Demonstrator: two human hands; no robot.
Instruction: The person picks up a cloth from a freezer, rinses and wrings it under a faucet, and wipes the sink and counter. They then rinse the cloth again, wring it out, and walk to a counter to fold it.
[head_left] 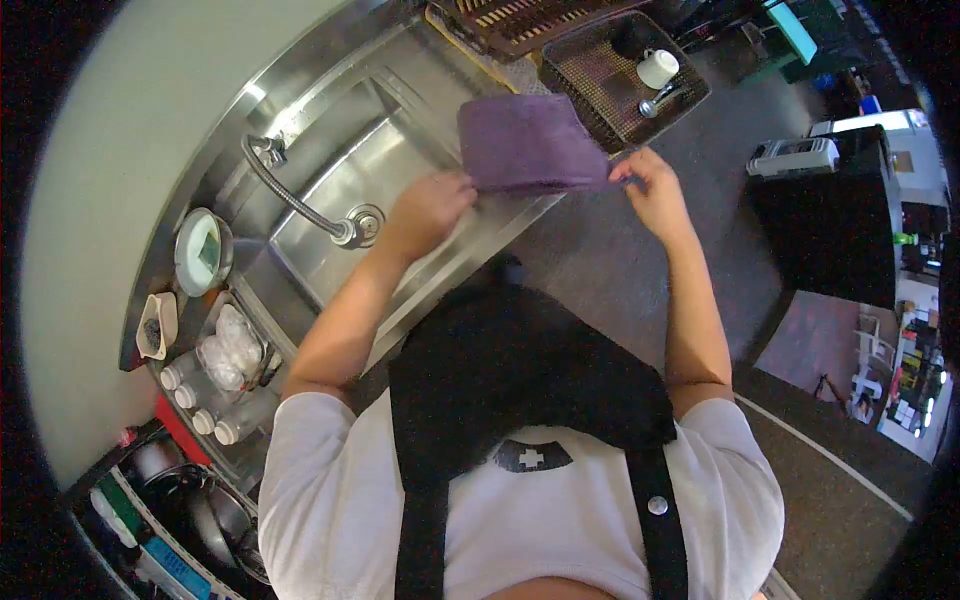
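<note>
A folded purple cloth is stretched between my two hands over the front edge of the steel counter, to the right of the sink. My left hand is closed at the cloth's near left corner, its fingertips partly hidden. With thumb and fingers pinched together, my right hand grips the near right corner, out past the counter edge. The steel sink lies left of the cloth, with a flexible faucet arching over its drain.
Behind the cloth stands a dark mesh basket with a white cup and spoons. A brown rack sits beyond. Left of the sink are stacked bowls, plastic bottles and a bag. A black cabinet stands right.
</note>
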